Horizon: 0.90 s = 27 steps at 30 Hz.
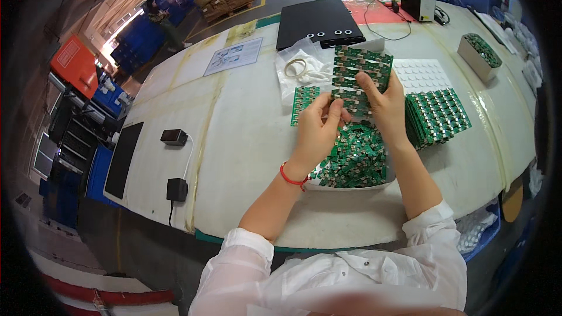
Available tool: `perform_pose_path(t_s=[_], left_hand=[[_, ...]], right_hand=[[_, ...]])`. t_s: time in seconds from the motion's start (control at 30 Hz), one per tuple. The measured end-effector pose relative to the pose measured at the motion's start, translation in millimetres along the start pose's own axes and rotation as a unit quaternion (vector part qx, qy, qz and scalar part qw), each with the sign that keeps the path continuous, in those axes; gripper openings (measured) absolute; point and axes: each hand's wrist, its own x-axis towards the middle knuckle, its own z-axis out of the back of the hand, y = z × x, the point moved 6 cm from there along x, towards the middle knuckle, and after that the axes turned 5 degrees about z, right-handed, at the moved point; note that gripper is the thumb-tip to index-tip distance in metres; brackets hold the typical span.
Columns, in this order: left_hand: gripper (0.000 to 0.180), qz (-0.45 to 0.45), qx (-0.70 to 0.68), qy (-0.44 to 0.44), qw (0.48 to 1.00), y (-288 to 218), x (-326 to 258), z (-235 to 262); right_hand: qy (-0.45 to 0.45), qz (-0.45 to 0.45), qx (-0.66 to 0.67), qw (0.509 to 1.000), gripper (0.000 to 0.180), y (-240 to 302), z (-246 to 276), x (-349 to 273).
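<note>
Circuit-board panel (358, 76) | 1, gripped by left hand (316, 131) and right hand (383, 105)

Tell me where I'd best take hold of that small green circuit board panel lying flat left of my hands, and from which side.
Take the small green panel by its long left edge, coming in from the left: that side faces bare table, while its right side is crowded by the left hand. It lies flat, so probably pinch the edge between thumb and fingertips, tipping it up rather than pressing on the components.

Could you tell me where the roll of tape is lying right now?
In the head view, the roll of tape lies on a clear plastic bag, up-left of the hands, below the black case.
</note>
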Motion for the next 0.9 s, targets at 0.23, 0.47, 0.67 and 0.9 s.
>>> perform_pose_path(t_s=[0.23, 0.47, 0.67, 0.9], left_hand=[[0.033, -0.007, 0.03, 0.031, 0.999, -4, -5, 3], [0.04, -0.037, -0.084, -0.067, 0.994, 8, -6, -1], [0.04, 0.062, -0.182, -0.03, 0.981, 7, -13, -16], [0.048, 0.097, 0.026, 0.126, 0.987, 19, 2, -11]], right_hand=[[0.039, -0.01, 0.044, 0.998, 0.026, 7, -1, -1], [0.037, -0.111, 0.135, 0.984, 0.025, -2, -15, -11], [0.049, -0.25, 0.275, 0.927, 0.027, -11, -21, -16], [0.043, -0.183, 0.223, 0.957, 0.029, -16, 2, 4]])
